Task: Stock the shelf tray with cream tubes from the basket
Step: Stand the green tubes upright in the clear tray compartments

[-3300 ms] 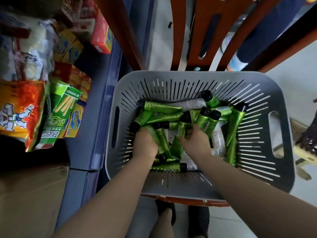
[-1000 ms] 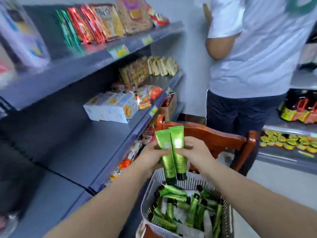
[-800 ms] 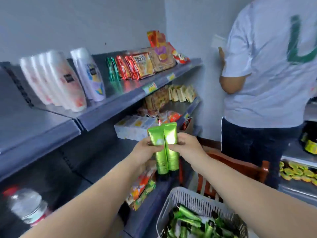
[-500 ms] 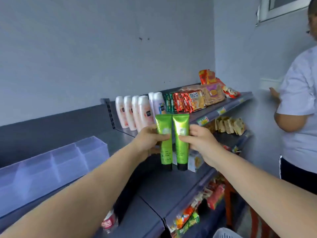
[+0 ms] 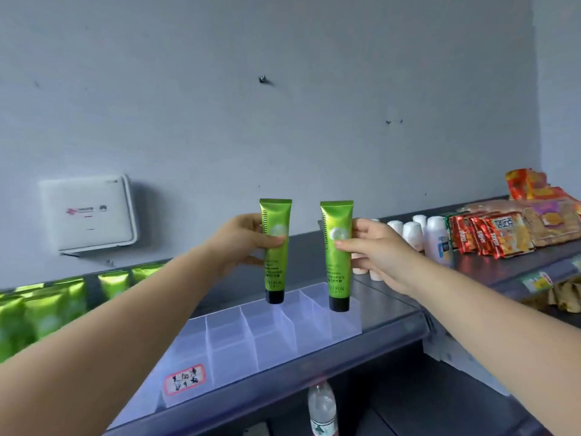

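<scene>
My left hand (image 5: 242, 242) grips a green cream tube (image 5: 275, 265) upright, black cap down, over the back of a clear divided shelf tray (image 5: 239, 341). My right hand (image 5: 374, 250) pinches a second green cream tube (image 5: 337, 272) the same way, above the tray's right end. Both caps hang just over the tray's compartments, which look empty. The tray sits on the top grey shelf. The basket is out of view.
More green tubes (image 5: 47, 309) stand in a row at the left. White bottles (image 5: 421, 237) and snack packs (image 5: 496, 231) fill the shelf to the right. A white wall box (image 5: 89, 212) hangs above. A plastic bottle (image 5: 322, 407) stands on the lower shelf.
I lifted two tubes out of the basket and carried them up to the top shelf. The tubes, held side by side before, are now spread apart above the tray.
</scene>
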A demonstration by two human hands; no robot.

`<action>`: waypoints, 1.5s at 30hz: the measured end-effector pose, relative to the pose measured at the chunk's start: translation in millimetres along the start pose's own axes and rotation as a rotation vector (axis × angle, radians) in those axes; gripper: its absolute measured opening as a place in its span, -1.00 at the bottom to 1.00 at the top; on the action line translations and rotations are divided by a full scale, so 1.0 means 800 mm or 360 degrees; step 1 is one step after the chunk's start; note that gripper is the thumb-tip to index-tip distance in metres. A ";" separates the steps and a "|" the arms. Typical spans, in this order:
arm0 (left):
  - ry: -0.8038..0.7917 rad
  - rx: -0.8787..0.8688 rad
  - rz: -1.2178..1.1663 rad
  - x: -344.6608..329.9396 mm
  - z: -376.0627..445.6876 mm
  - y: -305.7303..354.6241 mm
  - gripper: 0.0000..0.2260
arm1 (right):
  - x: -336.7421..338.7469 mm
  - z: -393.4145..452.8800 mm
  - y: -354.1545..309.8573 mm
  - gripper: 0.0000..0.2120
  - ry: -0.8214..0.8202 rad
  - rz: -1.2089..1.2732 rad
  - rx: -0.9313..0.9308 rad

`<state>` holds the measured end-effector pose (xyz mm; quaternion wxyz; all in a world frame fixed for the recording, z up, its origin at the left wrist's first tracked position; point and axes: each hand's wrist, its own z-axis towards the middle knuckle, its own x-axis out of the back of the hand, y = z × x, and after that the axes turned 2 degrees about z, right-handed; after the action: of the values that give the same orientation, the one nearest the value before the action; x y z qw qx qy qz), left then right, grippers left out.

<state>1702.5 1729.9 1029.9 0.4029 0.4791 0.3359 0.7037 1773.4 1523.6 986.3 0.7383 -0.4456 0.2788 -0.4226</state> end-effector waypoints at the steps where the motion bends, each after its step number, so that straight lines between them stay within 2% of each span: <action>1: 0.0052 0.0001 0.0008 0.018 -0.004 -0.001 -0.86 | -0.015 0.008 -0.003 -0.85 -0.0031 0.0005 0.0008; 12: 0.0410 0.0057 0.0043 0.177 -0.046 -0.011 -0.88 | -0.186 0.074 -0.006 -0.85 -0.0363 0.0004 0.0099; 19: 0.0464 0.0156 0.0168 0.262 -0.063 -0.042 -0.87 | -0.270 0.100 0.013 -0.76 -0.0486 0.0031 0.0104; 21: 0.0484 0.0188 0.0286 0.284 -0.064 -0.053 -0.84 | -0.293 0.108 0.022 -0.75 -0.0502 0.0015 0.0099; 24: 0.0551 0.0237 0.0474 0.310 -0.063 -0.071 -0.68 | -0.323 0.118 0.035 -0.78 -0.0530 -0.0004 0.0075; 33: 0.0355 0.0235 0.0638 0.364 -0.047 -0.120 -0.73 | -0.384 0.149 0.068 -0.79 -0.0535 -0.0133 0.0028; 36: 0.0275 0.0216 0.0738 0.370 -0.037 -0.130 -0.81 | -0.393 0.155 0.076 -0.82 -0.0540 -0.0211 0.0012; 45: 0.0047 0.0220 0.1074 0.379 -0.010 -0.156 -0.81 | -0.402 0.171 0.093 -0.83 -0.0528 -0.0322 -0.0042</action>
<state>1659.8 2054.7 1042.8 0.1092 0.5791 0.2111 0.7799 1752.7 1880.0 991.9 0.7220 -0.5446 0.1126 -0.4116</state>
